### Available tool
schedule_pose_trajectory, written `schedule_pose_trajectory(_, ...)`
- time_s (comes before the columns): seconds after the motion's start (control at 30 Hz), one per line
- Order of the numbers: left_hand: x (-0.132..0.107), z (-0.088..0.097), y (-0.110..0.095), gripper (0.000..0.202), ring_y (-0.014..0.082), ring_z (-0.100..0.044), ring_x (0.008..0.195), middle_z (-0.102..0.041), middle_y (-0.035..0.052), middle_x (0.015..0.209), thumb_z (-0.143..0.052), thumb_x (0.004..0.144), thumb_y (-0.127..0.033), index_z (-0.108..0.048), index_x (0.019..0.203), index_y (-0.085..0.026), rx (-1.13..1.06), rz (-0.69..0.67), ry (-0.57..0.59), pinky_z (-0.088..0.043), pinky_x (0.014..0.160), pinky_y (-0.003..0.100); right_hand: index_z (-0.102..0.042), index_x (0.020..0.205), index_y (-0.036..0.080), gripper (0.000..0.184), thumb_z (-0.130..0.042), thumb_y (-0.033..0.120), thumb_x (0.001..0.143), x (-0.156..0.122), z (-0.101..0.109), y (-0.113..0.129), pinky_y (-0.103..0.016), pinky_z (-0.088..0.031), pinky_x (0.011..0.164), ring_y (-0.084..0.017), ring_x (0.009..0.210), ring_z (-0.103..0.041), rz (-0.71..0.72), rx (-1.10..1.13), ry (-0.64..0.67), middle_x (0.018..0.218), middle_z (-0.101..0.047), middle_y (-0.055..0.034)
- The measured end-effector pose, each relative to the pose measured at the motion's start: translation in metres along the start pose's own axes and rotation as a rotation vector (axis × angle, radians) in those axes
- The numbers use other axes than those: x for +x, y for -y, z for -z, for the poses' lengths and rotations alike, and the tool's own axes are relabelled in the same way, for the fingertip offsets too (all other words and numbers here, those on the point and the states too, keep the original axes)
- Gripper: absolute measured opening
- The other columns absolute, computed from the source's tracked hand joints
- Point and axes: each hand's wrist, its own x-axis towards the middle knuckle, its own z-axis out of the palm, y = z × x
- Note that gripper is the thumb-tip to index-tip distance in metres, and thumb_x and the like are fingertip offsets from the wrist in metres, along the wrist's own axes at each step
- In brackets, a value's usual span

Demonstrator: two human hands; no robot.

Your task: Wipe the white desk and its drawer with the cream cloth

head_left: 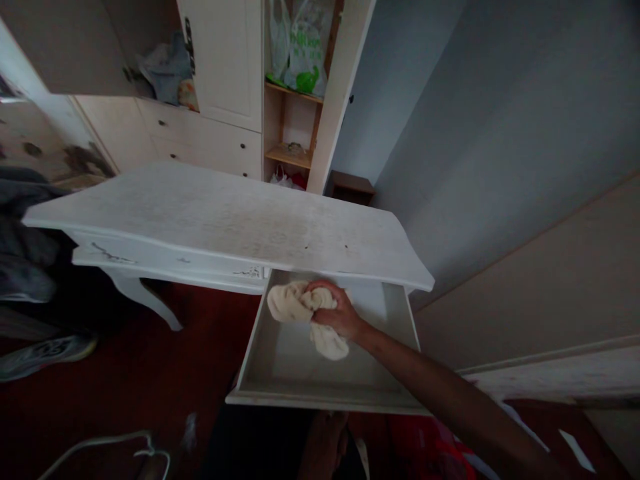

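My right hand [343, 315] is closed around a bunched cream cloth [291, 303] inside a pulled-out white drawer [320, 399]. One end of the cloth hangs down over the drawer's bottom, while another sticks out to the left of my fingers. The drawer belongs to a white desk [215, 207] with worn, smudged paint. Low in the picture, just below the drawer front, is my left hand [324, 445]. It is dim there, and how its fingers are set does not show clearly.
Behind the desk stands a white cabinet [227, 60] with open doors and plastic bags [304, 53] on a shelf. A grey wall [500, 133] is on the right. On the red floor lie a white hanger [110, 439] and, at left, a shoe [47, 353].
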Motion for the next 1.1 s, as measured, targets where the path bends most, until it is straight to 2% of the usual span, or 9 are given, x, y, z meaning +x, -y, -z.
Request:
schedule_pose_trajectory(0.1, 0.007, 0.000, 0.009, 0.075, 0.0066, -0.029, 0.039, -0.038, -0.0057, 0.042, -0.050, 0.055, -0.095, -0.048, 0.064, -0.021, 0.006, -0.018, 0.021, -0.019, 0.045, 0.025, -0.064, 0.104, 0.021, 0.041, -0.064, 0.017, 0.063, -0.026, 0.006, -0.022, -0.036, -0.048, 0.094, -0.022, 0.105, -0.061, 0.074, -0.426, 0.147, 0.115, -0.064, -0.0064)
schedule_pose_trajectory(0.17, 0.008, -0.001, 0.011, 0.075, 0.0063, -0.029, 0.039, -0.039, -0.0056, 0.043, -0.051, 0.056, -0.094, -0.049, 0.065, -0.020, -0.001, -0.031, 0.004, -0.020, 0.044, 0.025, -0.063, 0.112, 0.020, 0.044, -0.065, 0.016, 0.068, -0.037, 0.019, -0.027, -0.040, -0.044, 0.103, -0.026, 0.122, -0.055, 0.071, -0.761, 0.224, 0.136, -0.056, -0.0107)
schedule_pose_trajectory(0.3, 0.006, -0.001, 0.007, 0.073, 0.0061, -0.029, 0.038, -0.043, -0.0048, 0.046, -0.051, 0.060, -0.092, -0.050, 0.066, -0.019, 0.004, -0.072, -0.011, -0.021, 0.044, 0.024, -0.057, 0.129, 0.020, 0.054, -0.067, 0.018, 0.076, -0.055, 0.048, -0.015, -0.049, -0.044, 0.104, -0.034, 0.131, -0.048, -0.080, -1.306, 0.285, 0.152, -0.040, -0.0156)
schedule_pose_trajectory(0.4, 0.003, 0.002, 0.002, 0.069, 0.0065, -0.032, 0.040, -0.044, -0.0037, 0.047, -0.050, 0.066, -0.088, -0.049, 0.063, -0.019, 0.047, -0.103, 0.028, -0.023, 0.045, 0.024, -0.059, 0.126, 0.014, 0.044, -0.064, 0.022, 0.082, -0.066, 0.063, -0.004, -0.058, -0.044, 0.101, -0.042, 0.139, -0.036, -0.257, -1.571, 0.204, 0.156, -0.033, -0.0214)
schedule_pose_trajectory(0.47, 0.003, 0.004, 0.000, 0.069, 0.0072, -0.032, 0.041, -0.041, -0.0032, 0.045, -0.047, 0.070, -0.087, -0.049, 0.058, -0.019, 0.087, -0.107, 0.047, -0.023, 0.046, 0.024, -0.057, 0.127, 0.010, 0.052, -0.066, 0.037, 0.083, -0.071, 0.069, -0.003, -0.059, -0.048, 0.095, -0.046, 0.141, -0.030, -0.430, -1.597, 0.149, 0.159, -0.024, -0.0246)
schedule_pose_trajectory(0.57, 0.004, 0.006, 0.000, 0.071, 0.0089, -0.033, 0.041, -0.036, -0.0024, 0.041, -0.044, 0.069, -0.088, -0.047, 0.052, -0.020, 0.140, -0.117, 0.025, -0.023, 0.048, 0.026, -0.048, 0.136, 0.007, 0.079, -0.073, 0.052, 0.076, -0.076, 0.072, -0.011, -0.054, -0.053, 0.089, -0.047, 0.134, -0.041, -0.625, -1.479, 0.126, 0.161, -0.018, -0.0267)
schedule_pose_trajectory(0.8, 0.003, 0.009, -0.002, 0.070, 0.0108, -0.036, 0.045, -0.036, -0.0026, 0.042, -0.046, 0.068, -0.088, -0.048, 0.053, -0.020, 0.196, -0.125, -0.007, -0.028, 0.052, 0.027, -0.027, 0.153, 0.013, 0.083, -0.061, 0.015, 0.078, -0.072, 0.073, -0.033, -0.044, -0.054, 0.088, -0.038, 0.123, -0.053, -0.576, -1.536, 0.050, 0.156, -0.028, -0.0267)
schedule_pose_trajectory(0.93, 0.001, 0.008, -0.004, 0.073, 0.0117, -0.039, 0.048, -0.041, -0.0010, 0.047, -0.044, 0.065, -0.092, -0.048, 0.053, -0.020, 0.217, -0.163, -0.048, -0.029, 0.054, 0.028, -0.026, 0.150, 0.001, 0.075, -0.054, 0.012, 0.081, -0.056, 0.082, -0.038, -0.042, -0.050, 0.094, -0.036, 0.127, -0.051, -0.584, -1.537, -0.077, 0.149, -0.034, -0.0320)
schedule_pose_trajectory(1.1, 0.003, 0.008, -0.006, 0.072, 0.0125, -0.038, 0.048, -0.039, -0.0012, 0.047, -0.044, 0.063, -0.092, -0.044, 0.050, -0.021, 0.243, -0.192, -0.075, -0.032, 0.056, 0.029, -0.037, 0.144, 0.005, 0.068, -0.059, 0.018, 0.081, -0.027, 0.088, -0.035, -0.042, -0.052, 0.090, -0.034, 0.117, -0.058, -0.683, -1.376, -0.218, 0.135, -0.051, -0.0271)
